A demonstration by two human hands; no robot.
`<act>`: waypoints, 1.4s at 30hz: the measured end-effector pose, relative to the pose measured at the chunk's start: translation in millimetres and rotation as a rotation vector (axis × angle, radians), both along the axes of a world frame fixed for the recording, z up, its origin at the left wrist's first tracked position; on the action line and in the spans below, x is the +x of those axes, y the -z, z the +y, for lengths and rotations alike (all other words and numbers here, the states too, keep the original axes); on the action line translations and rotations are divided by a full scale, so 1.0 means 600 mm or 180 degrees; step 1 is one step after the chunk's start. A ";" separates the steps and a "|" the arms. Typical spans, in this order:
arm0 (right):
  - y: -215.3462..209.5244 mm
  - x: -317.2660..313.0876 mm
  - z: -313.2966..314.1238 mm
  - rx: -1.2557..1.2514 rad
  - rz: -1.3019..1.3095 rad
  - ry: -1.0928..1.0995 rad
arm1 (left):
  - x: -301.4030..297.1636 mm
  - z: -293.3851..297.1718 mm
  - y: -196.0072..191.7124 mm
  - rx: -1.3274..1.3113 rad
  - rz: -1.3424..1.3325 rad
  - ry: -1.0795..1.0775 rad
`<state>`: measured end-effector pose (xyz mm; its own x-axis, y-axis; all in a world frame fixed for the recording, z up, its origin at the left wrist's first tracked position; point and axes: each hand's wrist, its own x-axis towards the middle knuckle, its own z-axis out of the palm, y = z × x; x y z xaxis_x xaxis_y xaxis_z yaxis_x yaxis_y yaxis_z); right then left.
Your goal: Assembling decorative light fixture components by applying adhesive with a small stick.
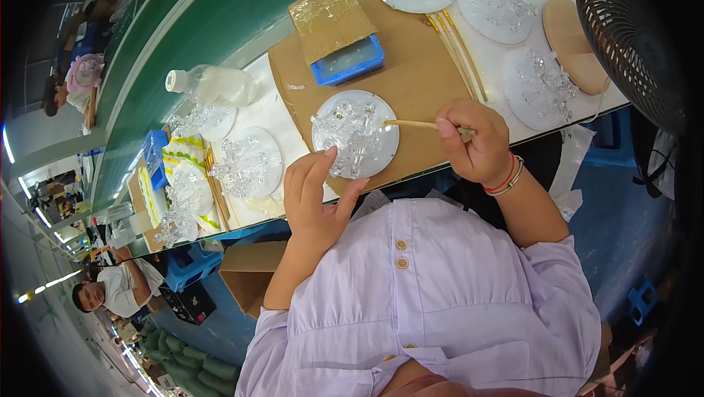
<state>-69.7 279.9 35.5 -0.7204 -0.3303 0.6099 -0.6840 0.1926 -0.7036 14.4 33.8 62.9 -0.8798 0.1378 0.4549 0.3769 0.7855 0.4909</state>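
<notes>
In front of me a round white disc (pixel 382 153) lies on brown cardboard, its top crowded with clear, glassy pieces (pixel 352 127). My left hand (pixel 312 193) is at its near left edge, thumb and fingers apart; the fingertips seem to touch the rim or the pieces, though contact is hard to make out. Closed around a thin wooden stick (pixel 412 125), my right hand (pixel 475 141) is to the right of the disc. The stick's tip reaches the disc's right edge. Whether that tip carries anything is too small to tell.
Behind the disc stands a blue tray (pixel 350 67), partly covered by a taped cardboard flap (pixel 331 19). Several similar discs (pixel 539 89) lie around, with thin sticks (pixel 458 52) at the right. A bottle (pixel 224 86) lies at the left; a black fan (pixel 631 37) stands far right.
</notes>
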 end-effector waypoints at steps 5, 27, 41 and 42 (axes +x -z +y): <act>-0.008 -0.009 -0.001 -0.0022 0.0166 0.0044 | 0.000 0.001 -0.001 -0.0022 0.0005 -0.0002; -0.011 0.004 -0.012 0.0050 0.0389 -0.0094 | -0.002 -0.013 -0.017 -0.0116 -0.0232 -0.0087; -0.027 0.029 -0.015 0.0107 0.0485 -0.0356 | -0.002 -0.019 -0.016 0.0162 -0.0640 -0.0269; -0.028 0.029 -0.013 0.0128 0.0482 -0.0315 | -0.001 -0.019 -0.017 0.0154 -0.0641 -0.0277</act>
